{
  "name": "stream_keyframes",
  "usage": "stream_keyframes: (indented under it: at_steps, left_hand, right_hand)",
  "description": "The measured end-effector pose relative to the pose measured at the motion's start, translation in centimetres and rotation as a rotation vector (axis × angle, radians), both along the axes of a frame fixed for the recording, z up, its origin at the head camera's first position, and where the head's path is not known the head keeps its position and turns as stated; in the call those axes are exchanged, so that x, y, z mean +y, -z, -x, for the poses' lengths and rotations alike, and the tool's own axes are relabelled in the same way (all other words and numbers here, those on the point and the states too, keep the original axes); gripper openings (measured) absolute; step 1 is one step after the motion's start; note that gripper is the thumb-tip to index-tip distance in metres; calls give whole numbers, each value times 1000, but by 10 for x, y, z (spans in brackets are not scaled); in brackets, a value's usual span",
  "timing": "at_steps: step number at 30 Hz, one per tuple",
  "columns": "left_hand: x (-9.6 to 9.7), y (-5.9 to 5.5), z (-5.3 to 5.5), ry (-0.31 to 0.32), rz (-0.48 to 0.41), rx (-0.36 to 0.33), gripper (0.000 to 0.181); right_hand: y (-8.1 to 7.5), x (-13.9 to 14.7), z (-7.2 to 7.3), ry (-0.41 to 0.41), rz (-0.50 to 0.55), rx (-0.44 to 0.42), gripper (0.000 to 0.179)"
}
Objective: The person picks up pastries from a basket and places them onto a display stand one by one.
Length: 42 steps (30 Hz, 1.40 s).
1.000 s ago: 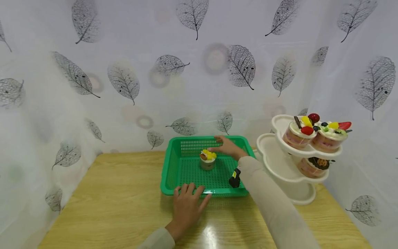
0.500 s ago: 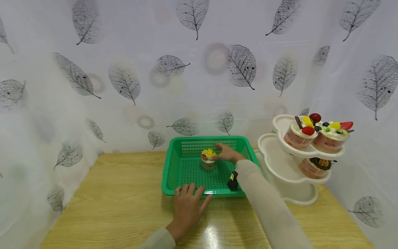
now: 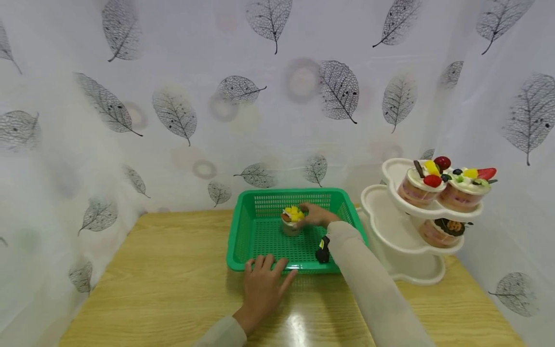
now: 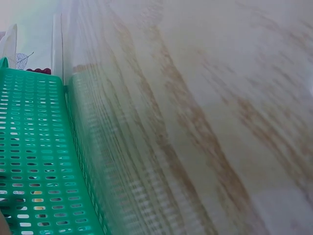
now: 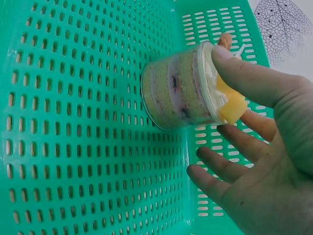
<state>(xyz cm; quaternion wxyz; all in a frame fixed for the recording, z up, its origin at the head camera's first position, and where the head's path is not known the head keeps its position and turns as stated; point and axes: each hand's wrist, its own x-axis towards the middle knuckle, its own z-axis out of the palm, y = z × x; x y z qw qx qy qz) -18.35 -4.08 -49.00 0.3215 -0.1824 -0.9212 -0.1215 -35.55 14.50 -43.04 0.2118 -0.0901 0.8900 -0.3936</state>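
A clear dessert cup point(image 3: 291, 226) with layered cake, cream and yellow fruit cubes on top stands upright in the green plastic basket point(image 3: 234, 241). Around its upper part my right hand point(image 3: 316, 214) is spread. In the right wrist view, the thumb of the right hand point(image 5: 274, 152) lies at the rim of the cup point(image 5: 176, 90), while the other fingers extend loosely past the far side, not closed round it. My left hand point(image 3: 262, 289) rests its fingertips on the basket's front rim. The left wrist view shows mostly the basket's perforated wall point(image 4: 39, 142).
To the right stands a white tiered stand point(image 3: 390, 221) with scalloped plates. Two fruit-topped dessert cups point(image 3: 461, 195) sit on its upper tier, and a chocolate-topped dessert cup point(image 3: 442, 233) on the tier below. A leaf-print curtain point(image 3: 195, 120) hangs behind the wooden table point(image 3: 173, 289).
My right hand has come down and closer to the dessert cup, its thumb now at the rim. The left hand stays on the basket's front rim.
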Motion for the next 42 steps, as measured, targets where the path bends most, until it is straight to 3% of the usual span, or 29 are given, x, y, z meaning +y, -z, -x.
stream_keyframes:
  at_steps: [12,19,25,29,36,42]
  left_hand:
    - [4,-5,-2,-10,21,-12,31]
    - [0,0,-4,-12,9,9,30]
    - [0,2,-2,3,6,12,30]
    - [0,0,-2,6,12,1,32]
    - [0,-4,-2,12,10,-21,34]
    - [-1,-6,-3,-6,16,-49,32]
  right_hand:
    - [5,-6,5,20,-86,15,83]
    - [10,-15,1,23,-135,27,81]
    - [11,-15,0,95,-126,39,78]
    - [11,-14,4,102,-134,56,79]
    - [1,-20,1,159,-8,46,71]
    - [-11,-23,-4,105,41,69,66]
